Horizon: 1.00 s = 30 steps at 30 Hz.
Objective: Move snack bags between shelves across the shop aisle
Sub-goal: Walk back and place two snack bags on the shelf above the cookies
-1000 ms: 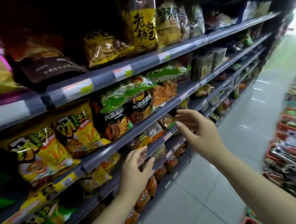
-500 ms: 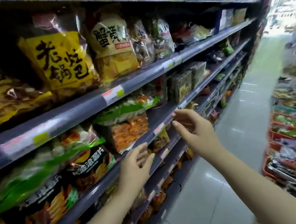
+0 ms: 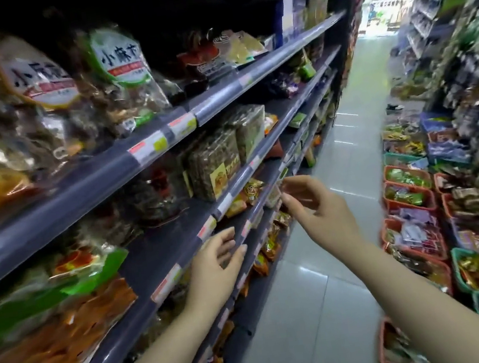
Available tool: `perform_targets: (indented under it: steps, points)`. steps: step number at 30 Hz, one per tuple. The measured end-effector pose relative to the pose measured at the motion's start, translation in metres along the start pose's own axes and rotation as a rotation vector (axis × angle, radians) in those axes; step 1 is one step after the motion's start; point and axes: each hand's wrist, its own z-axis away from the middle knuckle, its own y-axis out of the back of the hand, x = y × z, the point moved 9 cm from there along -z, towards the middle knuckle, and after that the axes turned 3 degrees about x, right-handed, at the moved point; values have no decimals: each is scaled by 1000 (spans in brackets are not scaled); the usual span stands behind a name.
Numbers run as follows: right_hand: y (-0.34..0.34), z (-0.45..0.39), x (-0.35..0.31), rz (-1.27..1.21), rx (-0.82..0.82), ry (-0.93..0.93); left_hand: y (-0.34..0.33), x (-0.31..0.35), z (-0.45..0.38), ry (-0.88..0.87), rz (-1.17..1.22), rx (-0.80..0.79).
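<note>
Grey shelves (image 3: 104,181) full of snack bags run along my left. My left hand (image 3: 213,270) hovers open in front of a shelf edge, holding nothing. Further right, my right hand (image 3: 318,207) reaches toward the lower shelf edge with fingers apart and curled, also empty. An orange snack bag with a green top (image 3: 57,312) lies on the shelf at lower left. Brown seed packs (image 3: 220,159) stand upright on the same shelf further along. Small orange packets (image 3: 249,192) sit one shelf down, just left of my right fingertips.
The tiled aisle floor (image 3: 310,309) runs ahead between the two sides. Red and green baskets (image 3: 407,189) of packets line the floor on the right, below crowded racks (image 3: 466,60). Brown bags with white labels (image 3: 114,73) fill the upper left shelf.
The view has travelled further along the aisle; different bags now face me. Both hands stay raised and empty, with the right one drawn closer to the lower shelf edge.
</note>
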Motion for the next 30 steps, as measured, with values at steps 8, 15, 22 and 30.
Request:
perform_targets:
  steps: [8,15,22,30]
  points:
    - [52,-119,82,-25,-95,60,-92,27,-99,17,-49,89]
    - [92,-223,134,-66,-85,112,-162,43,-186,21,-54,114]
    - [90,-330,203,-79,-118,120,-226,36,-295,5,-28,117]
    - [92,-476,282,-143,-120,93,-293,31,-441,16,29,135]
